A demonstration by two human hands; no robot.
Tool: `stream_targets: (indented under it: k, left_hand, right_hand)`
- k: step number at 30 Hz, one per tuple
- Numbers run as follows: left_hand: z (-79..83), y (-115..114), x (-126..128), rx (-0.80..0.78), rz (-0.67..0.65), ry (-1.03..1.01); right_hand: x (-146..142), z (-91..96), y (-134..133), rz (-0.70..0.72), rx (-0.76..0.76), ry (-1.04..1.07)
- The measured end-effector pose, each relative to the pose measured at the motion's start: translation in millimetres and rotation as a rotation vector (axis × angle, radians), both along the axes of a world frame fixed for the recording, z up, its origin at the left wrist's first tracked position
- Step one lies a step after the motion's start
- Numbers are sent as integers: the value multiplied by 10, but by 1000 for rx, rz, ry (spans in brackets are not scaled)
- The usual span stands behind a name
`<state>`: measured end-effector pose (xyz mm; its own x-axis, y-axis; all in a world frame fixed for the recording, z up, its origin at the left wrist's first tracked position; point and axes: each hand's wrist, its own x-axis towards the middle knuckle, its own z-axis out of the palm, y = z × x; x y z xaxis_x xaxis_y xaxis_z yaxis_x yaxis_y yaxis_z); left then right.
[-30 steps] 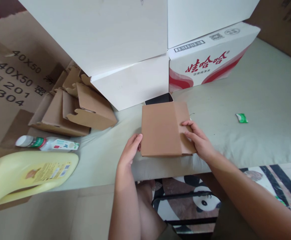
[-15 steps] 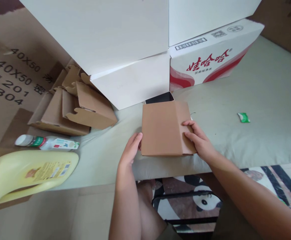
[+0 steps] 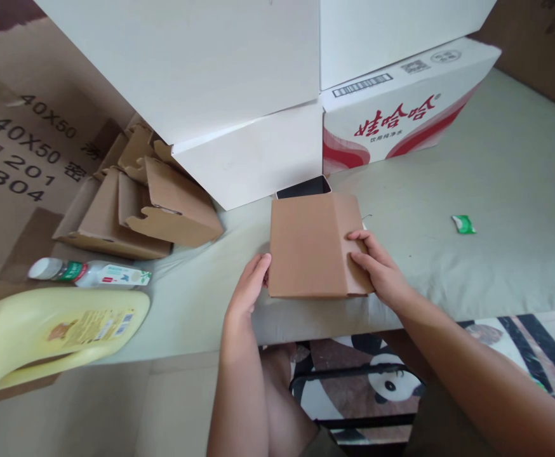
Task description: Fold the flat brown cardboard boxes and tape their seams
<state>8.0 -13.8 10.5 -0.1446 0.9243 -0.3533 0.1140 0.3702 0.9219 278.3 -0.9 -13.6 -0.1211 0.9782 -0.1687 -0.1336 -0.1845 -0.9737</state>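
A small brown cardboard box (image 3: 306, 247) is between my hands, above the front edge of the pale green covered surface. My left hand (image 3: 251, 282) grips its left side, thumb against the edge and the other fingers mostly hidden behind it. On the right, my right hand (image 3: 377, 263) is closed on the box, its fingers lying over the folded right-hand panel. Just behind the box, partly covered by it, is a dark-faced object with a pale rim (image 3: 306, 187). A thin wire-like end shows by the box's right side.
White cartons (image 3: 253, 152) stand stacked behind, beside a red-and-white water carton (image 3: 401, 114). Folded brown boxes (image 3: 177, 203), a plastic bottle (image 3: 91, 272) and a large yellow jug (image 3: 68, 330) are at left. A green-and-white packet (image 3: 463, 224) lies at right. Below is a panda-patterned mat (image 3: 354, 393).
Almost nothing differs. Both hands keep their hold on the cardboard box in the same position; the view has shifted very slightly.
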Motion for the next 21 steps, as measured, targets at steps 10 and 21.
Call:
stream_targets:
  k: [10, 21]
  left_hand:
    - [-4, 2, -1, 6, -9, -11]
    - [-18, 8, -1, 8, 2, -7]
  right_hand:
    - [-7, 21, 4, -6, -5, -7]
    - [2, -16, 8, -4, 20, -50]
